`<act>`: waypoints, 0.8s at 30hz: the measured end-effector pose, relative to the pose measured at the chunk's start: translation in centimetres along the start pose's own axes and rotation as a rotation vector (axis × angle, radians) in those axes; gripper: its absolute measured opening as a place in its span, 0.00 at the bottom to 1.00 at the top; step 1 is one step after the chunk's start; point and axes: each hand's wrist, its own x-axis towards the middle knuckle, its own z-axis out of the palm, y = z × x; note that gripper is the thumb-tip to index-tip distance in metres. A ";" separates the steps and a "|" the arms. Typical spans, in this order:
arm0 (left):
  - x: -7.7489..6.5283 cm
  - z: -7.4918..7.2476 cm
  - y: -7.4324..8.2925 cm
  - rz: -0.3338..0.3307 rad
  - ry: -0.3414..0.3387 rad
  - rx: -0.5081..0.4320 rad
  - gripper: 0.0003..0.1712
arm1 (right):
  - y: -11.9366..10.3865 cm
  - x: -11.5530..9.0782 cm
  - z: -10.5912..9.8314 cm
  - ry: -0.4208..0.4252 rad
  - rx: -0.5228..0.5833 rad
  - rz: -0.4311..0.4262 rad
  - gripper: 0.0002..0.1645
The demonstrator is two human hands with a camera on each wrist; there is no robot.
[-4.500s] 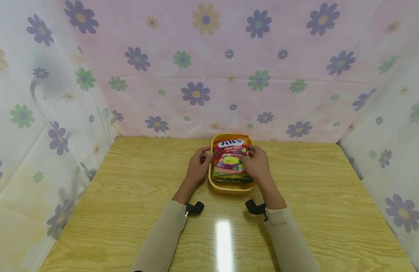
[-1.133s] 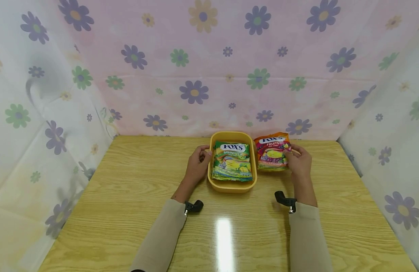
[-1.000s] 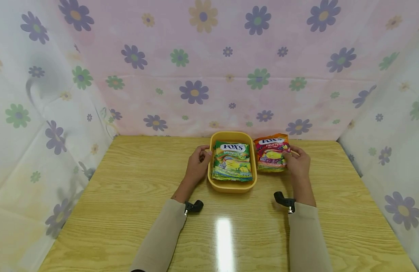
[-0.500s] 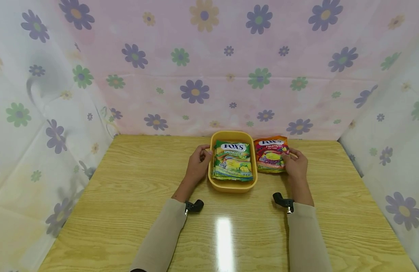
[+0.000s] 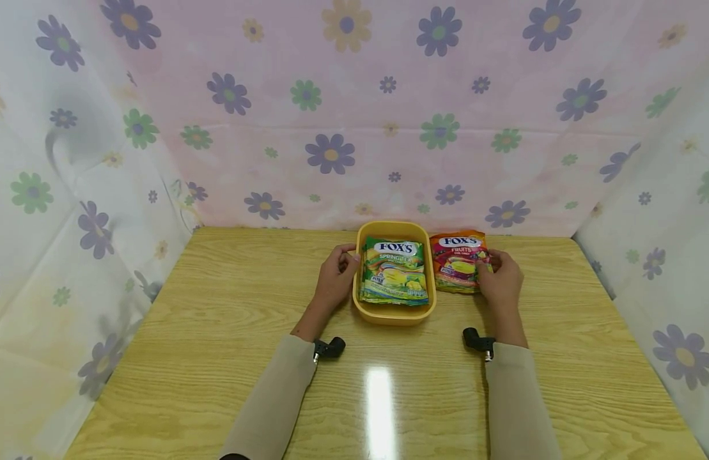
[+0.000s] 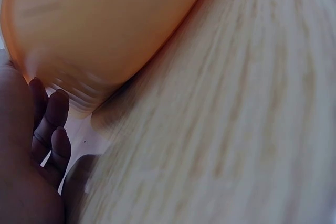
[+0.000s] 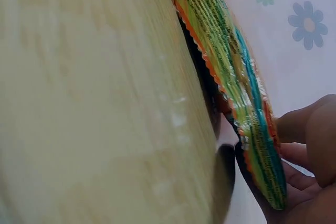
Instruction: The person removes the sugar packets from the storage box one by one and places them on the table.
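A yellow plastic container [image 5: 393, 317] stands on the table with green Fox's Spring Tea candy packets [image 5: 394, 271] stacked in it. My left hand [image 5: 334, 278] holds the container's left rim between thumb and index finger; its other fingers curl loosely beside the wall in the left wrist view. My right hand [image 5: 502, 281] pinches the right edge of a red-orange Fox's Fruits candy packet [image 5: 459, 262], thumb on top. This packet is close against the container's right side. In the right wrist view its green striped lower end [image 7: 231, 72] shows low over the tabletop, fingers behind it.
The wooden table [image 5: 245, 287] reaches to a flowered cloth backdrop [image 5: 360, 96] just behind the container. Similar cloth hangs at both sides. A black wrist mount [image 5: 329, 347] sits below the left hand, another black mount [image 5: 477, 340] below the right.
My right hand has lifted the Fruits packet out of the container, moved it right and lowered it beside the container, uncovering the green packets. My left hand has kept its place.
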 end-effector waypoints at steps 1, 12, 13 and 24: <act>0.0 0.0 0.0 -0.001 -0.003 0.002 0.21 | -0.1 0.0 -0.1 0.000 -0.013 -0.017 0.29; 0.1 0.0 -0.4 -0.008 -0.024 0.018 0.21 | -1.2 0.0 -1.0 0.001 -0.051 -0.103 0.26; 0.1 0.0 -0.3 -0.008 -0.024 0.016 0.21 | -1.4 -0.1 -1.1 0.000 -0.041 -0.113 0.26; 0.0 0.0 -0.3 -0.005 -0.018 0.013 0.21 | -3.8 -0.9 -2.1 -0.003 -0.008 -0.196 0.27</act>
